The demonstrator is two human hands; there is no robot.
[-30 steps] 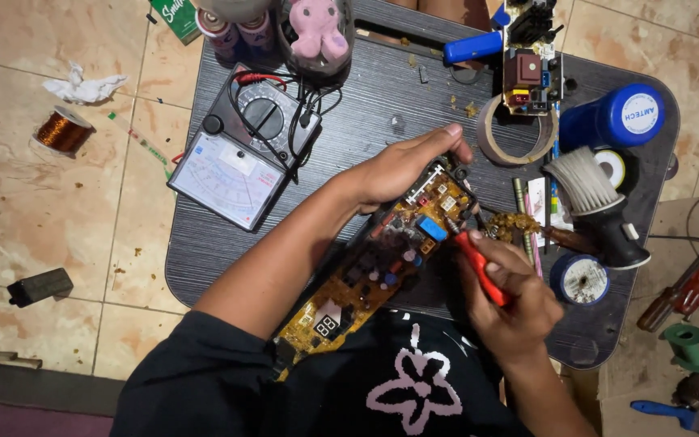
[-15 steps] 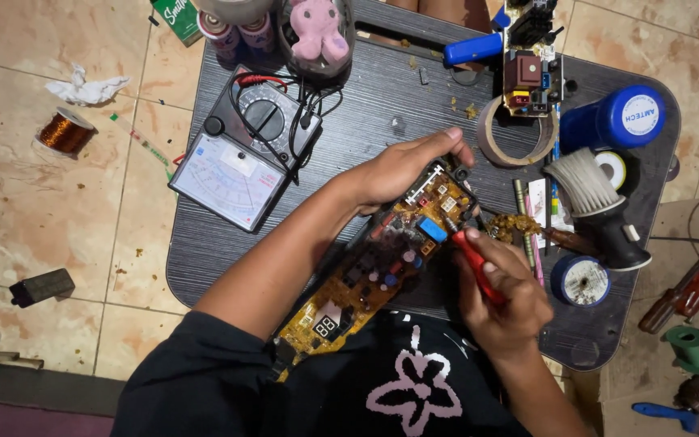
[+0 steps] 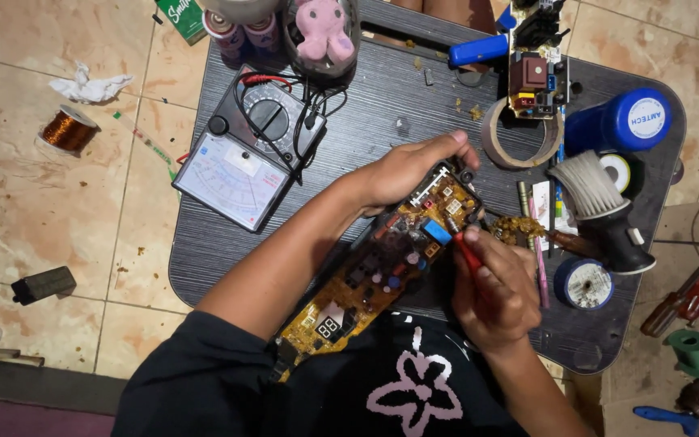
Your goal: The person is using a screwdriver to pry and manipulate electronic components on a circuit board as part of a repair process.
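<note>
The left hand (image 3: pixel 406 171) grips the far end of a long yellow circuit board (image 3: pixel 382 267), fingers curled over its top edge and thumb along the side, holding it tilted above the dark table (image 3: pixel 366 105). The board runs from that hand down toward the person's chest, its near end with a small digit display resting against the black shirt (image 3: pixel 228 388). The right hand (image 3: pixel 495 295) sits just to the right of the board, closed around a red-handled tool (image 3: pixel 469 252) whose tip touches the board's upper part beside a blue component; whether it is a screwdriver or a soldering tool cannot be told.

Beyond the left hand lies an analogue multimeter (image 3: pixel 244 158) with its leads coiled on top. Past the right hand, further out, lie a ring of tape (image 3: pixel 519 142), a smaller circuit board (image 3: pixel 535 77) and a blue cylinder (image 3: pixel 620 121). Just right of the right hand are a brush with pale bristles (image 3: pixel 596 198) and a blue reel of solder wire (image 3: pixel 584 283). Far to the left of the left hand, on the tiled floor, sits a spool of copper wire (image 3: pixel 68 129)
</note>
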